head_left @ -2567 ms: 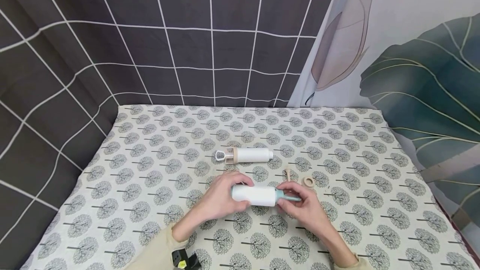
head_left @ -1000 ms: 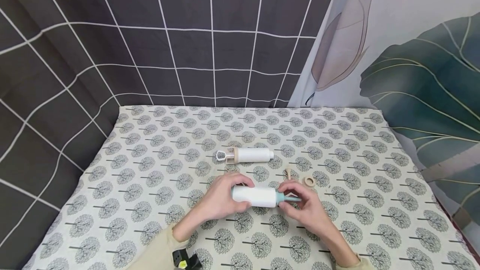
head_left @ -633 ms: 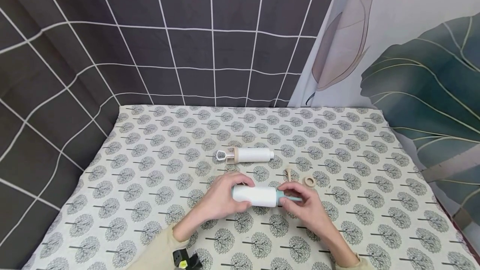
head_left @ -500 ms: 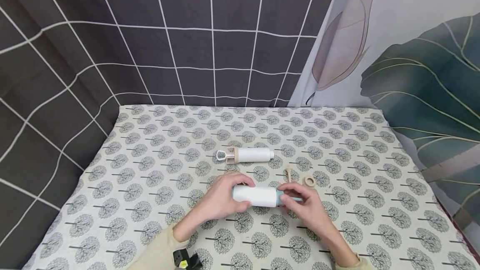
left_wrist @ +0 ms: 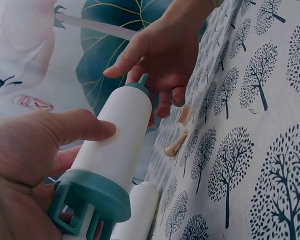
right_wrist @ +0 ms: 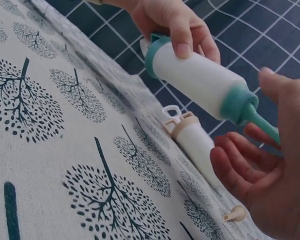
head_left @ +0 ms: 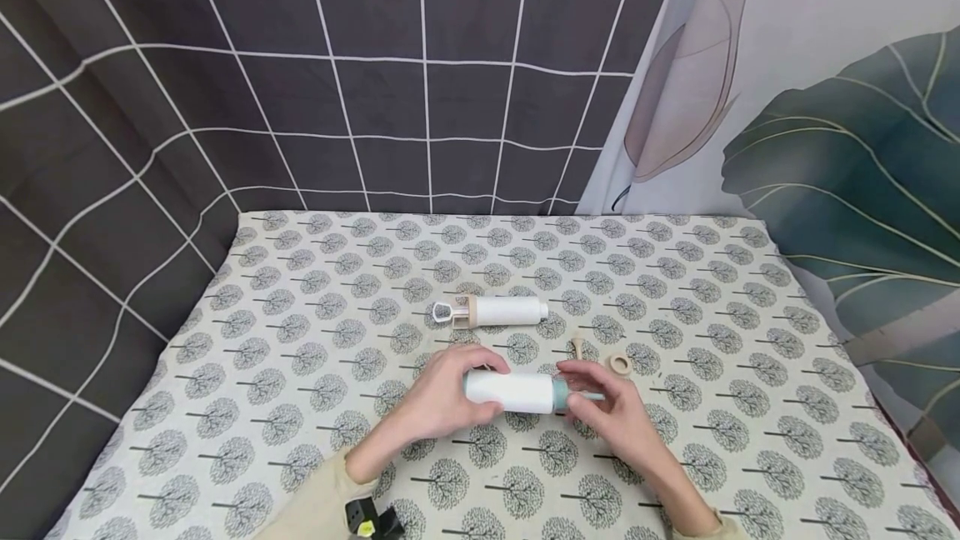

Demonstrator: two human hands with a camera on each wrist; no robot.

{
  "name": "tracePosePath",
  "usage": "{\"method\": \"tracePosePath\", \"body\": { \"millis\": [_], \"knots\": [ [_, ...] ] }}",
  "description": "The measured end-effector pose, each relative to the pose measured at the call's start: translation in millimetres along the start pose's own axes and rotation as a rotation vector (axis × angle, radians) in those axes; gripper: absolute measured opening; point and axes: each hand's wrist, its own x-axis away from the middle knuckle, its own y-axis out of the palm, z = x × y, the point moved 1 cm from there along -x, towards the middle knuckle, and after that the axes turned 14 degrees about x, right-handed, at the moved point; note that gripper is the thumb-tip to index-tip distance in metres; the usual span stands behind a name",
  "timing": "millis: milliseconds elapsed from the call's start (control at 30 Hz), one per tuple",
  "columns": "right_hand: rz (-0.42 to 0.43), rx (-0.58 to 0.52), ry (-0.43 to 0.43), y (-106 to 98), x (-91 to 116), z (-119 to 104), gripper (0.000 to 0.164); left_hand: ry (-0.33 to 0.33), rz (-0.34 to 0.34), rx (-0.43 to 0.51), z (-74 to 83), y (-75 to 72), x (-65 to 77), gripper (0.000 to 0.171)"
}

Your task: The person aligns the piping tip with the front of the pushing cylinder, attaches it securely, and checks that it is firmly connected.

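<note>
My left hand grips the white barrel of an icing syringe, the thumb lying along its side. A teal collar with handle loops forms its rear end. At the front sit a teal ring and a slim teal nozzle pointing right. Around that nozzle my right hand is spread, thumb on one side and loosely bent fingers on the other. In the right wrist view, the thumb stands off the ring, with a gap between it and the teal part.
Behind the hands lies a second icing syringe with a beige collar and white pull handle. Close beyond the right hand are a small beige nozzle and a beige ring. A tree-patterned cloth covers the table.
My right fingers have shifted about the teal ring and have now loosened from it, showing more of it. The left hand and the second syringe have stayed in place.
</note>
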Motion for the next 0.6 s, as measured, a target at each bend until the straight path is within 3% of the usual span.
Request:
{"method": "tracePosePath", "body": {
  "millis": [167,300,600],
  "knots": [
    [-0.024,-0.063,-0.123,-0.8,-0.8,1.3,0.050,-0.023,0.008,-0.003,-0.5,-0.8,0.2,0.042],
    [-0.048,-0.098,-0.185,-0.2,-1.9,2.0,0.052,-0.027,0.005,0.005,-0.7,-1.3,0.1,0.042],
    [-0.049,-0.082,-0.188,2.5,-1.5,3.0,0.050,-0.023,-0.005,0.014,-1.5,-0.8,-0.1,0.042]
  ]
}}
